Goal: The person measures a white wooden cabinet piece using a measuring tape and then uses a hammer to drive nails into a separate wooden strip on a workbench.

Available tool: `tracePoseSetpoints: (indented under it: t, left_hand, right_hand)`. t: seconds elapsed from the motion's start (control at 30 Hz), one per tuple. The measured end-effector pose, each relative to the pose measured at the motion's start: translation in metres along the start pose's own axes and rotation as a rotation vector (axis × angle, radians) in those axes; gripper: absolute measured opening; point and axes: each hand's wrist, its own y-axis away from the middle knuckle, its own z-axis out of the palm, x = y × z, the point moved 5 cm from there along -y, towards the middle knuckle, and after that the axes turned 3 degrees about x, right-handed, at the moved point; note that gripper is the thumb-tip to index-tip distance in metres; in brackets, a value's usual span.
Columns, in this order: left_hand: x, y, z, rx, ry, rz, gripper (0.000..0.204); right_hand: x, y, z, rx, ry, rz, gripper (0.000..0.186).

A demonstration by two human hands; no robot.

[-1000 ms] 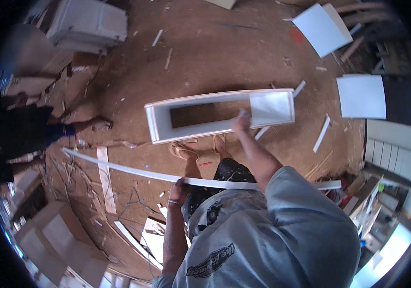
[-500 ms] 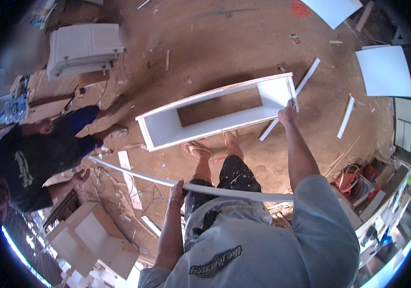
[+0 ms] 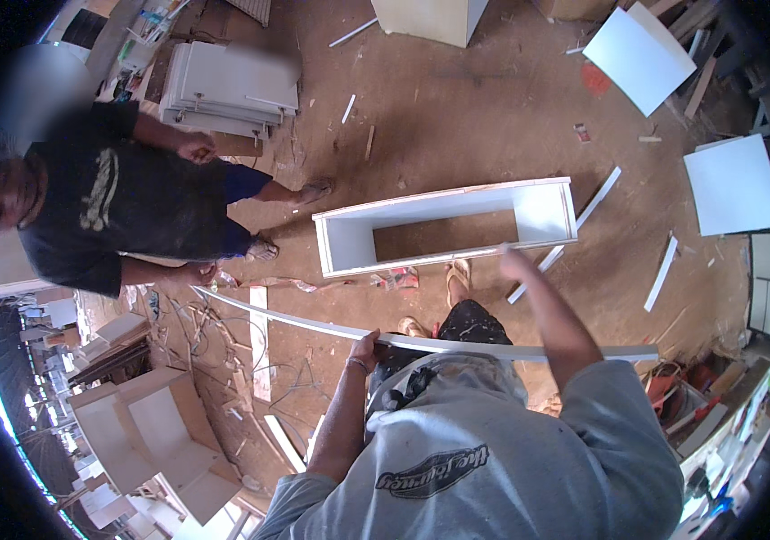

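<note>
My left hand (image 3: 365, 349) is closed around a long narrow white strip (image 3: 574, 352), which lies across in front of my body. The strip's far left end reaches close to a co-worker's hand (image 3: 194, 274); I cannot tell whether they touch. My right hand (image 3: 518, 263), smeared by motion, is at the near edge of a long open white box frame (image 3: 349, 268), toward its right end. Its fingers are not clear. The frame rests on the ground just beyond my feet, and brown floor shows through it.
A co-worker in a dark shirt (image 3: 88, 207) stands at the left. Stacked white panels (image 3: 232, 85) are behind. Loose white strips (image 3: 661, 274) and white boards (image 3: 731, 184) lie right. An open cabinet carcass (image 3: 146, 423) sits lower left, near scraps and cables (image 3: 299, 387).
My right hand has left the frame's right end and moved toward me and left. The co-worker has shifted and now stands nearer the frame. My left hand keeps hold of the strip.
</note>
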Motion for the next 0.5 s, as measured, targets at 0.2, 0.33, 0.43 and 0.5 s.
tracePoseSetpoints:
  t: [0.2, 0.33, 0.43, 0.5]
  left_hand:
    - [-0.018, -0.015, -0.037, -0.259, -0.267, 0.426, 0.024]
    - [-0.051, -0.028, -0.058, -0.417, 0.262, 0.106, 0.023]
    - [-0.054, 0.012, -0.064, -0.464, 0.229, 0.137, 0.023]
    - [-0.091, -0.056, -0.113, -0.47, 0.283, 0.217, 0.023]
  right_hand:
    - [-0.204, 0.099, 0.155, -0.497, 0.1, -0.406, 0.045]
    - [-0.262, 0.185, 0.175, -0.521, 0.177, -0.372, 0.048]
    - [-0.252, 0.207, 0.185, -0.428, 0.286, -0.371, 0.046]
    - [-0.264, 0.227, 0.183, -0.42, 0.339, -0.384, 0.042]
